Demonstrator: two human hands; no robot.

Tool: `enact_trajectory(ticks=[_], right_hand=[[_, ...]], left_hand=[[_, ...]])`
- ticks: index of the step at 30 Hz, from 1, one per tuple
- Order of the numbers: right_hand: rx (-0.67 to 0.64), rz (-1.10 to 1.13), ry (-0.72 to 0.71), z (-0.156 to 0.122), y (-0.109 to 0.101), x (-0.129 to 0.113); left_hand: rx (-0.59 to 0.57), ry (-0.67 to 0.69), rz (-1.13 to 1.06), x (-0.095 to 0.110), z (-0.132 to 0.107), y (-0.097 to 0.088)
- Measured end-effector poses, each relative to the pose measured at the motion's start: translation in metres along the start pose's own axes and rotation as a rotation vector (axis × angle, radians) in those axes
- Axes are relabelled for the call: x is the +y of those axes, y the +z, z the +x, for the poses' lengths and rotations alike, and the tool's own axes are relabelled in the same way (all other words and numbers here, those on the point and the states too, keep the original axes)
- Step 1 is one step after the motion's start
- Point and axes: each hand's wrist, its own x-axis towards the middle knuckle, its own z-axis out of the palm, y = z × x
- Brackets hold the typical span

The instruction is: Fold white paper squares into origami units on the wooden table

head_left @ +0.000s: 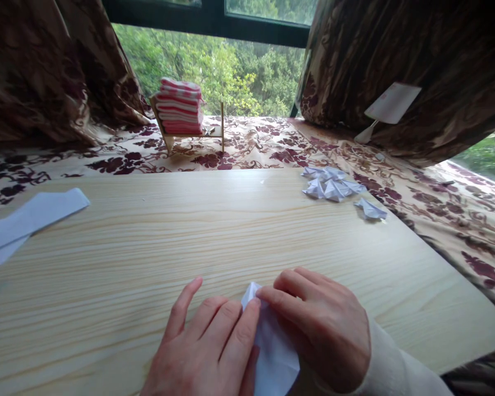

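Observation:
A partly folded sheet of white paper [274, 352] lies on the wooden table at its near edge, narrowing to a folded tip at the far end. My left hand [214, 341] grips its left side, the index fingertip pressing close to that tip and the little finger raised off to the left. From the right, my right hand [322, 319] is closed on the paper's edge near the tip, its index fingertip almost touching my left one. The right thumb and the paper's underside are hidden.
Several folded white paper pieces [330, 183] sit at the table's far right, with one folded piece [371, 209] apart. Flat paper strips [37, 217] lie at left. Beyond the table [169, 231], a small wooden stand [192, 135] holds stacked pink-and-white cloths [179, 107]; a white lamp [391, 103] stands right.

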Motion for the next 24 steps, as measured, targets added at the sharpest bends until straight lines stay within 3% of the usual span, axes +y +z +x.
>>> enact_trajectory(ticks=[4, 18, 24], right_hand=[[0.011, 0.019, -0.004, -0.0009, 0.0002, 0.0005], [-0.006, 0.062, 0.021, -0.0063, -0.0051, 0.0037], [-0.057, 0.094, 0.024, -0.0088, -0.0083, 0.0067]], left_hand=[[0.045, -0.056, -0.023, 0.0035, -0.0003, 0.0033], [0.042, -0.086, 0.005, 0.0052, -0.0020, 0.0061], [-0.012, -0.033, 0.054, 0.0010, -0.0033, 0.0047]])
